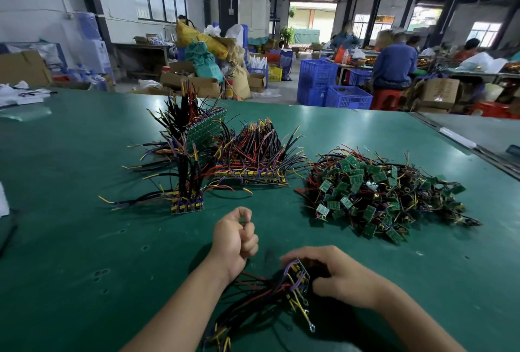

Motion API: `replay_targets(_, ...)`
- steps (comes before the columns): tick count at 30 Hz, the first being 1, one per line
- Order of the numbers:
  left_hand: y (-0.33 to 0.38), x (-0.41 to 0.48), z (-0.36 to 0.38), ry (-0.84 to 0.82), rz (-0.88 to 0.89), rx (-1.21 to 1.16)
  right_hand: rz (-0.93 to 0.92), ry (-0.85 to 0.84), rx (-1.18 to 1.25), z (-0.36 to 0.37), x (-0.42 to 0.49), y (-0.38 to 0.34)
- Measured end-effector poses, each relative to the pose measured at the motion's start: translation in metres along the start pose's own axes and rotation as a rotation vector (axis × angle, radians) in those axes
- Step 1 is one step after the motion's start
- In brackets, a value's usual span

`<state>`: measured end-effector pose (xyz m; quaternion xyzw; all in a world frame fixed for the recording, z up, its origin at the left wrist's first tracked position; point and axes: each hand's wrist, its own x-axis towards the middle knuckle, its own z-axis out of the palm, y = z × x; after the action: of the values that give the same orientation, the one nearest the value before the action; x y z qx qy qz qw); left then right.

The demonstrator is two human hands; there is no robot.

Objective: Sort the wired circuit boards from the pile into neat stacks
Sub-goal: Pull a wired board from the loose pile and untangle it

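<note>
Wired boards [298, 275] gripped by right hand [347, 281]; print unreadable.

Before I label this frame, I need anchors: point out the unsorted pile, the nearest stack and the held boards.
unsorted pile [380, 191]: head view, green boards mid-heap.
nearest stack [187, 206]: head view, stacked board edges.
held boards [298, 273]: head view, board face in right hand [342, 275].

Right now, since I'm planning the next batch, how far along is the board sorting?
Done: neat stacks stand on the table, a small front stack, a wider stack and a rear stack. In hand: the right hand grips a bundle of wired boards; the left hand is curled, apparently empty. Remaining: the large loose pile, much of the job.
</note>
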<state>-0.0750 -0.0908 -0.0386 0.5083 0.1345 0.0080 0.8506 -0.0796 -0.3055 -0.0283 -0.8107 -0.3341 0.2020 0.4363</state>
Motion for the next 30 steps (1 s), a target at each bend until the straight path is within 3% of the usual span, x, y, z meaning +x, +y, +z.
replay_targets(4,0.001,0.0,-0.002,-0.017,-0.002,-0.032,-0.041,-0.015,0.083,0.003,0.001,0.003)
replay_targets(8,0.004,0.004,-0.005,-0.09,-0.064,-0.076,-0.024,0.144,0.278,0.005,0.003,0.007)
replay_targets(13,0.004,0.003,-0.005,-0.161,-0.174,-0.088,0.029,0.302,0.935,0.001,0.006,0.013)
replay_targets(18,0.001,0.004,-0.001,-0.139,-0.205,0.011,-0.077,0.459,1.22,0.003,0.013,0.007)
replay_targets(23,-0.006,-0.004,0.007,-0.273,-0.337,0.024,-0.142,0.539,1.329,0.006,0.017,0.006)
replay_targets(30,-0.006,-0.007,0.009,-0.289,-0.414,-0.147,-0.169,0.632,1.274,0.001,0.018,0.006)
